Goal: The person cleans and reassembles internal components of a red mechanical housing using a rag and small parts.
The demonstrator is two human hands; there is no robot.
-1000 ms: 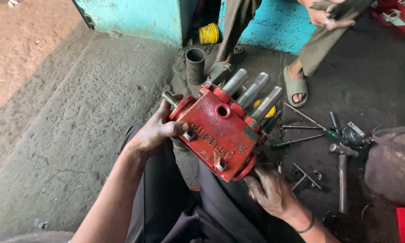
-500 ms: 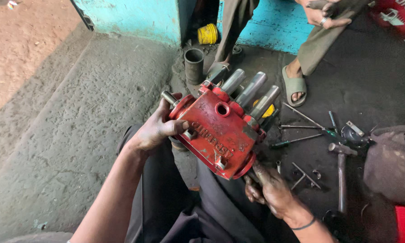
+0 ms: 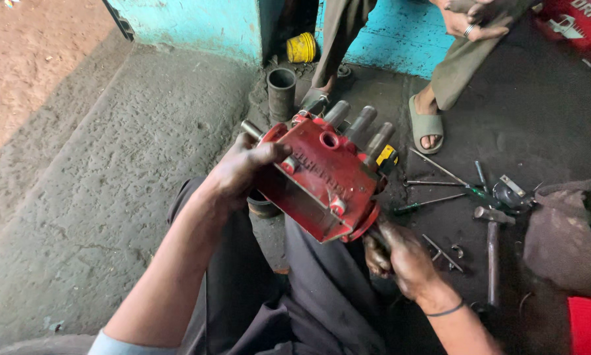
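Nearest the camera, the person's dark trousers (image 3: 295, 309) fill the lower middle of the view. The right hand (image 3: 400, 255) sits just above the right knee, under the lower right corner of a red metal block (image 3: 321, 181). Its fingers are curled, but whether they pinch anything cannot be told, as the block hides the fingertips. A thin dark band (image 3: 448, 309) circles the right wrist.

The left hand (image 3: 246, 167) grips the left side of the block, thumb laid across the top face and fingers wrapped under the edge. The block is held tilted above the lap, clear of the ground, between the two hands. Its top face carries a round hole (image 3: 329, 140) and small bolts. Several grey metal rods (image 3: 364, 125) stick out of its far end side by side.

To the right, on the dark oily floor (image 3: 538, 131), lie a hammer (image 3: 491, 246), screwdrivers (image 3: 433, 200) and loose small parts, near a dark rag (image 3: 565, 236).

Farther off, a short metal pipe (image 3: 281, 92) stands upright just beyond the block. Behind it a yellow roll (image 3: 301, 47) lies at the foot of a turquoise wall (image 3: 197, 23). Another person's sandalled foot (image 3: 427, 125) rests on the floor at the far right.
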